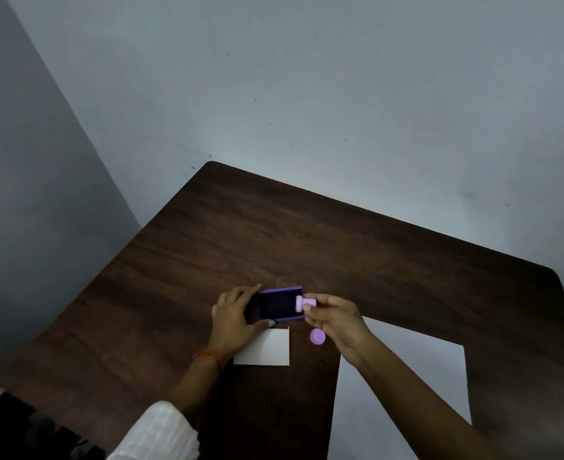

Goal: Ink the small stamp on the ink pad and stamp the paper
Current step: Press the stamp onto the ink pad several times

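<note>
Head view: a dark wooden table (340, 247) meets grey walls (307, 78). On it, the left hand (232, 315) grips the purple ink pad (280, 304); the right hand (335, 318) pinches the small stamp (303, 303) at the pad's right edge. White paper (403, 386) lies nearer, right of the pad.

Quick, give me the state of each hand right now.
Left hand: fingers wrapped around the open purple ink pad, steadying it.
Right hand: fingers pinching the small pink plastic stamp, held sideways.

Small stamp (302, 304) over ink pad (280, 305)
</note>
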Demonstrator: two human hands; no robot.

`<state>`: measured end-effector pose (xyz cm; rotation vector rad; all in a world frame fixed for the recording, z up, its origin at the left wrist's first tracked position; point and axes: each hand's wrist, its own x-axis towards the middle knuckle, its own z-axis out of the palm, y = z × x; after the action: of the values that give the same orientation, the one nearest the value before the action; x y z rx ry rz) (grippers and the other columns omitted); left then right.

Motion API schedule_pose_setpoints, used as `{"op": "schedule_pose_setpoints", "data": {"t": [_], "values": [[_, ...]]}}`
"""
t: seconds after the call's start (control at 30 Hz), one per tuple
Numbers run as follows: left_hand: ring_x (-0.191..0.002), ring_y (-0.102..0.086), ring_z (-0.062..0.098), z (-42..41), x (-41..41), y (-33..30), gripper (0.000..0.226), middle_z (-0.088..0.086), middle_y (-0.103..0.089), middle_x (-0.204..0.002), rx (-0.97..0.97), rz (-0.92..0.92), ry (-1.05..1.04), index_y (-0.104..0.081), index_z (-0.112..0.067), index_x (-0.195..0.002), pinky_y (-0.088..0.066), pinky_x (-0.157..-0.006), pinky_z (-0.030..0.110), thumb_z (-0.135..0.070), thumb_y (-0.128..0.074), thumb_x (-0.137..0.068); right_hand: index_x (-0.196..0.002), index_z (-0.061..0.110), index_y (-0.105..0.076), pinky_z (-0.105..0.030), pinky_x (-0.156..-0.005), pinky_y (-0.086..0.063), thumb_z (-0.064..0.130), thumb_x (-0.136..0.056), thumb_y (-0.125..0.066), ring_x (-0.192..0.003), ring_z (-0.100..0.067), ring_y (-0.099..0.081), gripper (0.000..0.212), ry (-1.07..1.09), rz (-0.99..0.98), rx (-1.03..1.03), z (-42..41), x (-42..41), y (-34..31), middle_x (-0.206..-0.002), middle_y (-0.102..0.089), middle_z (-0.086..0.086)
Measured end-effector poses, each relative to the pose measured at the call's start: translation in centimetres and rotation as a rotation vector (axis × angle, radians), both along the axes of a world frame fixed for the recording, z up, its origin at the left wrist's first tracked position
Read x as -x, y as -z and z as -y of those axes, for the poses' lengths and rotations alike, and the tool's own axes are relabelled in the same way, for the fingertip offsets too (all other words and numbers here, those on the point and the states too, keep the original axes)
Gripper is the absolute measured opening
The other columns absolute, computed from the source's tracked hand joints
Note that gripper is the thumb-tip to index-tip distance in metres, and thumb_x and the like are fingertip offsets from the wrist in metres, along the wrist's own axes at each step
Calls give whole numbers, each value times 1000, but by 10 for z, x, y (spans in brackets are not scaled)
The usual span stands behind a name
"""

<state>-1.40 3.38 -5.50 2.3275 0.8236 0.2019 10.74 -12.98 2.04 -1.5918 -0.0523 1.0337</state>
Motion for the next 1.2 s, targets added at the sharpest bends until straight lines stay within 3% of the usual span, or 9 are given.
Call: {"op": "schedule_pose_setpoints", "data": {"t": [0.13,0.2,0.33,0.47,0.57,0.63,0.77,1.0,1.2], "values": [[-115,-41,17,4,0,5,76,-1,-47,-129,-9,20,12,-42,-34,-136,-25,-85,30,-54,-71,-69,-82,23,-71,-19,-65,-53,25,-75,-75,-77,-12,-66,8,-173,500,210,-29,9,5,-85,-70,2],[-116,-41,17,4,1,6,79,-1,-47,-130,1,36,18,-42,-33,-136,-25,-86,29,-58,-70,-67,-87,13,-71,-28,-69,-56,21,-83,-66,-79,-19,-65,10,-306,723,214,-41,13,8,-86,-71,-6],[-117,-41,16,2,1,7,81,-1,-45,-133,-13,61,25,-41,-31,-137,-24,-87,29,-60,-66,-66,-106,-4,-60,-44,-91,-46,-1,-84,-54,-104,-38,-56,23,-727,1155,261,-49,19,21,-110,-61,-24],[-121,-37,17,4,2,10,73,-1,-43,-138,-70,74,21,-41,-32,-136,-23,-90,28,-48,-71,-71,-128,2,-44,-42,-107,-36,7,-89,-52,-128,-34,-39,40,-1035,1383,449,-55,20,30,-135,-48,-20],[-132,-33,20,5,4,13,70,-4,-42,-143,-124,106,21,-43,-32,-135,-20,-100,31,-53,-67,-72,-128,1,-44,-40,-106,-36,7,-90,-50,-127,-33,-39,39,-1053,1432,459,-57,19,31,-135,-48,-20],[-141,-24,18,6,3,14,73,-5,-40,-147,-159,130,35,-44,-28,-135,-6,-113,38,-62,-57,-72,-124,2,-48,-38,-104,-38,8,-92,-49,-127,-32,-41,33,-1008,1396,444,-60,17,30,-132,-52,-19],[-142,-8,10,5,0,15,82,-6,-35,-150,-173,137,71,-39,-23,-138,16,-115,42,-70,-45,-71,-114,2,-55,-37,-99,-42,9,-93,-47,-120,-30,-48,24,-983,1336,426,-65,14,26,-122,-57,-18],[-143,-13,12,6,0,17,75,-4,-41,-147,-123,196,78,-39,-20,-139,13,-117,43,-53,-61,-76,-128,3,-42,-38,-106,-38,6,-86,-58,-124,-30,-42,45,-1055,1476,488,-61,22,36,-134,-49,-18],[-141,-13,10,6,1,15,75,-4,-43,-146,-126,207,75,-40,-20,-138,11,-117,43,-53,-65,-75,-103,-3,-63,-37,-94,-45,6,-91,-46,-103,-31,-57,23,-864,1139,323,-62,9,12,-111,-63,-21]]}}
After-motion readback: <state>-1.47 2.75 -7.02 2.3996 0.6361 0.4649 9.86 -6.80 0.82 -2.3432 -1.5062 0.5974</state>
